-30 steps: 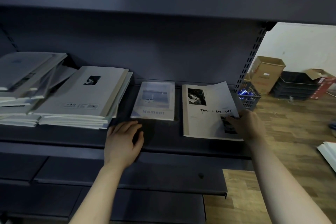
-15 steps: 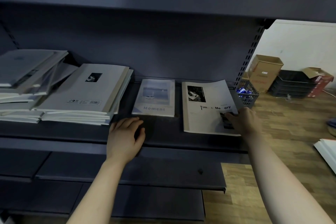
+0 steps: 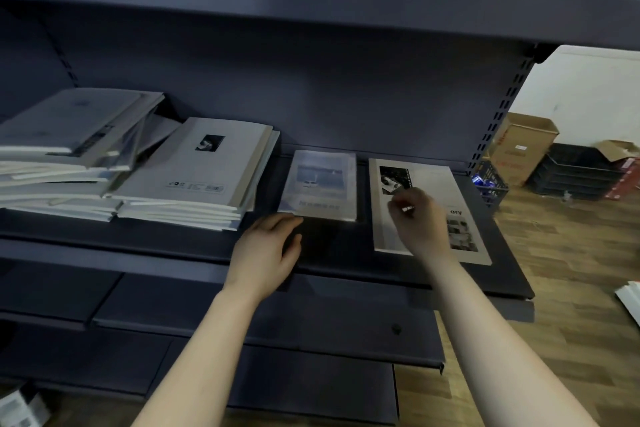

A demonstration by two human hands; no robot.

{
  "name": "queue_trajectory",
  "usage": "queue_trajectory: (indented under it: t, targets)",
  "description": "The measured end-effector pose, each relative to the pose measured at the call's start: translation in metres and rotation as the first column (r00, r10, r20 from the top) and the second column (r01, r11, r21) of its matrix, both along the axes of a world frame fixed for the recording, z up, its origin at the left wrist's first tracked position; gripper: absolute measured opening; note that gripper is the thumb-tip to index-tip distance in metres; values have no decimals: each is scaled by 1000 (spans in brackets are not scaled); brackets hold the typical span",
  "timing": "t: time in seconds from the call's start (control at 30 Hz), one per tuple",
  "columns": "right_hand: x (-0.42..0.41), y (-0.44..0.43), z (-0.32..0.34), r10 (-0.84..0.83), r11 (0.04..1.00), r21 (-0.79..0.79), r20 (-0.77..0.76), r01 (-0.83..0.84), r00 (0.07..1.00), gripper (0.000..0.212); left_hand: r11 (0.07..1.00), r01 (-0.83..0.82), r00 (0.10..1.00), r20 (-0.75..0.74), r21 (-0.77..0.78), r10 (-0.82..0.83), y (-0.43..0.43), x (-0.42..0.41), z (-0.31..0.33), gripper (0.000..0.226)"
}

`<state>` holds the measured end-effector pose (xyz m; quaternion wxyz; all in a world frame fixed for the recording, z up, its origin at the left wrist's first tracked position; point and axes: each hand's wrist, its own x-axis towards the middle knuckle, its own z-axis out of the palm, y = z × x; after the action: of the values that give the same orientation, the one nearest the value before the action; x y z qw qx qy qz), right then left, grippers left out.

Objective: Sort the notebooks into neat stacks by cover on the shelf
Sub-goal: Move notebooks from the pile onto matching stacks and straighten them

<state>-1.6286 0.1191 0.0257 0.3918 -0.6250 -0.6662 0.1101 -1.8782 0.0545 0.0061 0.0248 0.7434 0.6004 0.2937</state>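
**Right hand (image 3: 419, 218) leaves the edge; large notebook (image 3: 436, 184) lies flat**

The large notebook now lies flat at the right end of the shelf (image 3: 173, 246). A second ago its right edge was lifted under the right hand. That hand has slid left over the middle of the cover, fingers curled and blurred, so I cannot tell whether they pinch anything. The left hand (image 3: 266, 250) rests flat on the shelf with fingers straight, its tips now at the near left corner of the small notebook (image 3: 320, 184), closer than before. This placement looks finished. The stack (image 3: 197, 177) and the ragged pile (image 3: 69, 135) further left have not moved, so most of the sorting remains.
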Motion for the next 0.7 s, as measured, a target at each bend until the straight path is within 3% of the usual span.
queue_trajectory:
  t: [0.07,0.2,0.47,0.63,0.7]
  targets:
    - [-28,0,1,74,996,-46,-24,-76,997,5,998,63,997,41,12,-63,-4,-7,10,34]
    - [-91,0,2,221,943,-208,-196,-260,955,11,988,131,985,101,78,-138,-9,-32,30,32]
    - [-203,-11,17,221,898,-247,-466,-365,857,10,994,13,1000,12,108,-15,-13,-115,49,36]
    - [-235,-1,20,82,929,-315,-330,-192,941,48,996,1,998,-55,89,4,-9,-152,52,39]
    - [-241,0,22,56,932,-322,-328,-167,943,50,997,9,997,-81,76,-3,-7,-161,51,40]
